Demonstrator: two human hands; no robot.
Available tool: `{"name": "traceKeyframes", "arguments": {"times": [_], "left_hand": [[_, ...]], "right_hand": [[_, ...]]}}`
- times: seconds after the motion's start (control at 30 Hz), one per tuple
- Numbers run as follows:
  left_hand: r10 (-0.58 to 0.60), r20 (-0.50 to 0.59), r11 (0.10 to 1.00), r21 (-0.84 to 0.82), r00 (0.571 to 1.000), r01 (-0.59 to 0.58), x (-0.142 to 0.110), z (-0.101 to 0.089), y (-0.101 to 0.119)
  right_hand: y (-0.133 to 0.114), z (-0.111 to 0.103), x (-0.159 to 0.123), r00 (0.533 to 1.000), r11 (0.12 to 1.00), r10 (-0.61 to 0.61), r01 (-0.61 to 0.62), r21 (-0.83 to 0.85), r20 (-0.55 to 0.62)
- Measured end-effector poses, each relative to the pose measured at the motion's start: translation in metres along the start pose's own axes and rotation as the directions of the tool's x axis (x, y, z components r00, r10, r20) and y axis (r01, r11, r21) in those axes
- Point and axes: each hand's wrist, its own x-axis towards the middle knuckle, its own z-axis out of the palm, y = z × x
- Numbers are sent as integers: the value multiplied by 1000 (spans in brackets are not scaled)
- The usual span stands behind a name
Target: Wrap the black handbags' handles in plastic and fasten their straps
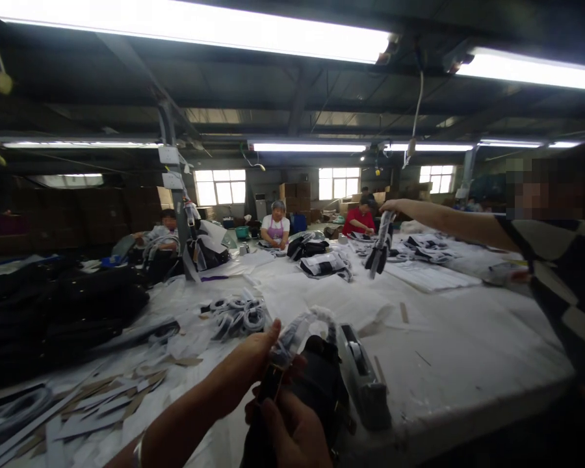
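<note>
Both hands [298,426] clasp a dark strap [270,385] beside the black bag [323,377].

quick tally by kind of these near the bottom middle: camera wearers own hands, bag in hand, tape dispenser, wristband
hands, the wearer's left hand and right hand: 2
black bag: 1
grey tape dispenser: 1
wristband: 1
total: 5
</note>
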Motion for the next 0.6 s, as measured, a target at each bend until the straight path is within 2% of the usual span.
{"name": "traceKeyframes", "arguments": {"times": [0.17,0.33,0.43,0.5,0.6], "left_hand": [[46,54,998,40,997,-48,7,9,10],[-1,-6,986,168,1000,2,0,15,-3],[57,-12,985,165,998,-54,-7,12,-11],[114,-6,976,187,993,-111,-12,9,-13],[184,-49,958,231,982,-168,-19,6,-15]], "right_hand": [[1,0,0,998,1000,14,-13,3,-58],[5,-3,2,986,990,87,-70,119,-145],[11,-4,2,980,972,138,-107,208,-143],[14,-6,-1,990,983,92,-72,171,-109],[18,-10,-6,1000,999,17,-18,-34,-6]]}}
